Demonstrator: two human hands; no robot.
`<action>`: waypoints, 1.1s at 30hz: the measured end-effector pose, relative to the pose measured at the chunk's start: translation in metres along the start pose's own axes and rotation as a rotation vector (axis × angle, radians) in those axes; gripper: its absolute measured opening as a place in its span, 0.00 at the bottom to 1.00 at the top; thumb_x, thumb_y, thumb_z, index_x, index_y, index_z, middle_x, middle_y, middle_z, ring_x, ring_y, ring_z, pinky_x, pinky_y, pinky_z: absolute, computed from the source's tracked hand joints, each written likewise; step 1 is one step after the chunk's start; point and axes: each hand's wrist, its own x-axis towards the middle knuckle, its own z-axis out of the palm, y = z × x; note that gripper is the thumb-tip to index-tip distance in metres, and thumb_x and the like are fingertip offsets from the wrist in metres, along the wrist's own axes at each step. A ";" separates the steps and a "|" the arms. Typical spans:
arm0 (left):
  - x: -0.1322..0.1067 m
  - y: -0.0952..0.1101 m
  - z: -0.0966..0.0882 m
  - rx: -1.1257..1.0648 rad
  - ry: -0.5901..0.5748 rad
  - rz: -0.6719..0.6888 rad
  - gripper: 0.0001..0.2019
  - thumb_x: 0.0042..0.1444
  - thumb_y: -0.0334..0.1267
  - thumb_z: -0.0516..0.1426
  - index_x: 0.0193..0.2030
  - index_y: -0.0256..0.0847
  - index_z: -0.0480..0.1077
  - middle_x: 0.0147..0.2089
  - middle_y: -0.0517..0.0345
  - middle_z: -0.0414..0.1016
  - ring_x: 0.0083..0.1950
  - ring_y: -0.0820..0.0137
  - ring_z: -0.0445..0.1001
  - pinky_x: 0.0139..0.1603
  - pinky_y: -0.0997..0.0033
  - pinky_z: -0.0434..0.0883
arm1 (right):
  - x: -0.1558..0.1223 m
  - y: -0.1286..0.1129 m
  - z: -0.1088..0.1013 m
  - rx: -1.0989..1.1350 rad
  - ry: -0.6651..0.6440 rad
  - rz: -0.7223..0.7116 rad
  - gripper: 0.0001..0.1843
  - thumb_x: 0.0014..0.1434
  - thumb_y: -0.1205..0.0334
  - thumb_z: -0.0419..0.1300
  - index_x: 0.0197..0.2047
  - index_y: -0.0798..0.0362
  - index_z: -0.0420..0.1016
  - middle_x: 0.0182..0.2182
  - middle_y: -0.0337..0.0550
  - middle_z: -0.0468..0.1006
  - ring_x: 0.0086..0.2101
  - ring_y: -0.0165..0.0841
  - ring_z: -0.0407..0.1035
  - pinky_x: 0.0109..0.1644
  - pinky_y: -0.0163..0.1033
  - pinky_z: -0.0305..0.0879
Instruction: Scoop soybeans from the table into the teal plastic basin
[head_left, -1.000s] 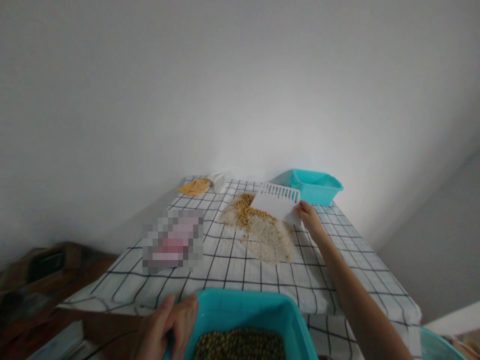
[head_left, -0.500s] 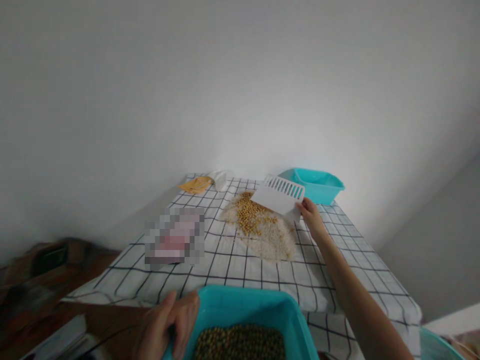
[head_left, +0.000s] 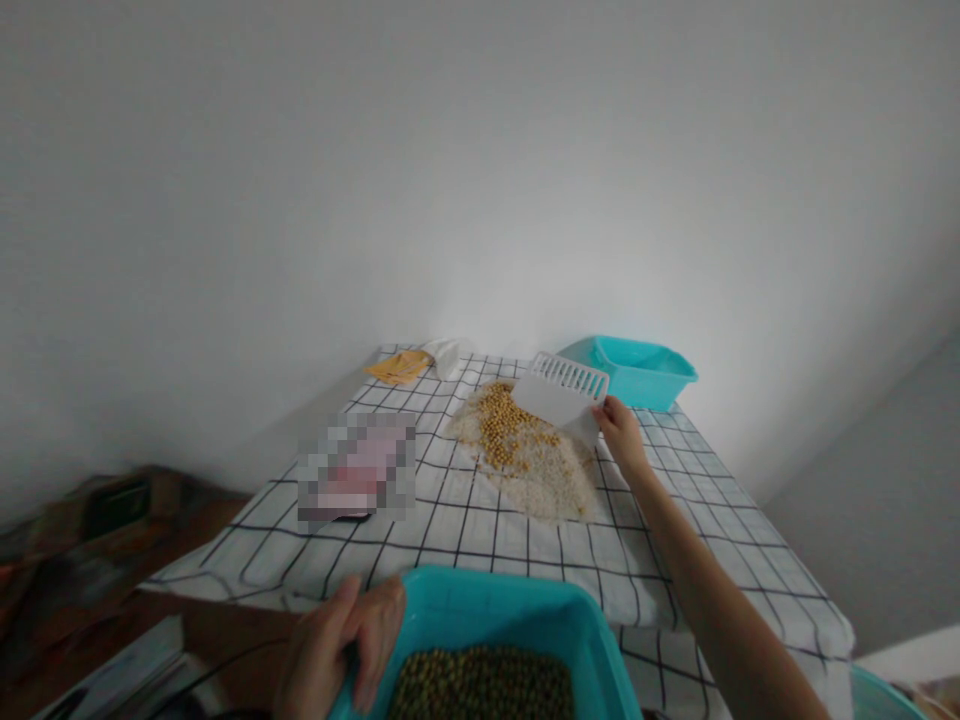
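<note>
My right hand (head_left: 619, 432) reaches far across the table and grips a white slotted scoop (head_left: 564, 393) by its near corner. The scoop rests tilted at the far edge of a spread pile of yellow soybeans (head_left: 504, 432) mixed with pale rice (head_left: 547, 480) on the checked tablecloth (head_left: 465, 520). My left hand (head_left: 341, 645) is closed on the left rim of a teal basin (head_left: 480, 605) at the bottom of the view. That basin holds greenish-brown beans (head_left: 484, 685).
A second teal basin (head_left: 637, 368) stands at the table's far right corner by the white wall. An orange packet (head_left: 397, 367) and a white packet (head_left: 448, 357) lie at the far left corner. A blurred pink item (head_left: 356, 472) lies left of the pile. Brown floor shows at left.
The scoop has tipped lower, from standing over the pile to lying nearly flat at its far edge, uncovering more soybeans. My left hand keeps its grip on the near basin.
</note>
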 end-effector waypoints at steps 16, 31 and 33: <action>0.002 0.004 -0.012 -0.039 -0.101 0.005 0.36 0.63 0.62 0.49 0.08 0.47 0.71 0.10 0.53 0.69 0.17 0.64 0.69 0.26 0.62 0.68 | 0.007 0.012 0.000 0.066 0.004 -0.045 0.20 0.52 0.47 0.58 0.40 0.53 0.78 0.32 0.46 0.81 0.34 0.41 0.72 0.38 0.43 0.67; 0.002 -0.014 -0.025 -0.008 -0.071 0.039 0.37 0.69 0.55 0.45 0.10 0.47 0.72 0.08 0.57 0.68 0.14 0.68 0.68 0.37 0.62 0.72 | 0.009 0.007 -0.002 -0.095 0.063 -0.072 0.13 0.50 0.54 0.55 0.32 0.54 0.75 0.23 0.40 0.74 0.27 0.36 0.64 0.31 0.38 0.55; 0.001 -0.010 -0.023 -0.005 -0.065 0.026 0.36 0.68 0.56 0.47 0.10 0.47 0.72 0.10 0.55 0.71 0.16 0.66 0.70 0.36 0.61 0.73 | 0.010 0.006 0.001 -0.087 0.049 -0.078 0.14 0.50 0.53 0.55 0.31 0.54 0.75 0.23 0.41 0.74 0.27 0.36 0.64 0.31 0.39 0.56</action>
